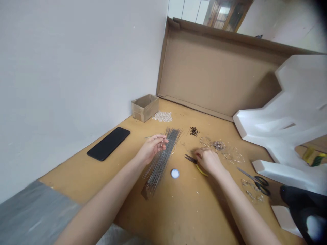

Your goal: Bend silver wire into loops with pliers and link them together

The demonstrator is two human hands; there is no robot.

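Observation:
A thin wire loop [168, 153] is pinched in the fingers of my left hand [154, 146], above a bundle of straight grey wires [160, 166]. My right hand [206, 159] is lowered over the yellow-handled pliers [190, 158], its fingers bent; what they grip, if anything, is hidden. A small round blue-and-white lid [175, 173] lies between the wires and the pliers. Black rings [194, 131] sit in a small pile behind my right hand. Tangled wire pieces [219, 145] lie to its right.
An open cardboard box [144, 108] and clear beads [162, 116] are at the back left. A black phone-like slab [108, 143] lies at the left edge. Black-handled scissors [260, 182] and white foam [291, 115] are right; a large cardboard tray [217, 68] stands behind.

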